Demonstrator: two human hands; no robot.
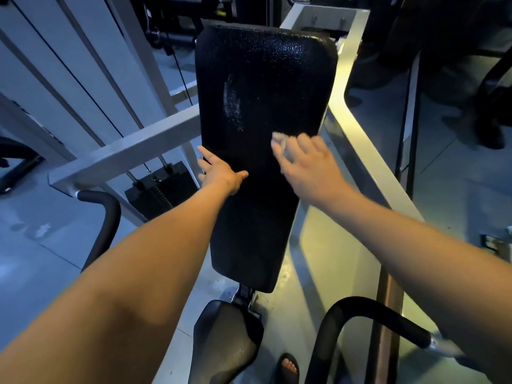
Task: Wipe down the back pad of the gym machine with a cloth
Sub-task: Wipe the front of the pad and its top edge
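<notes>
The long black back pad [257,87] of the gym machine runs up the middle of the view, with a pale smeared streak left of its centre. My right hand [307,162] presses a small pale cloth [279,139] against the pad's right side, about halfway up; the hand is blurred. My left hand [221,173] rests on the pad's left edge, fingers wrapped around the side and thumb lying on the front face.
A grey frame bar [124,156] crosses at the left, with cables and a black weight stack [160,189] behind it. Another frame beam [357,128] slants along the right. Below are the black seat [224,339], two curved black handles [360,309], and a sandalled foot [288,367].
</notes>
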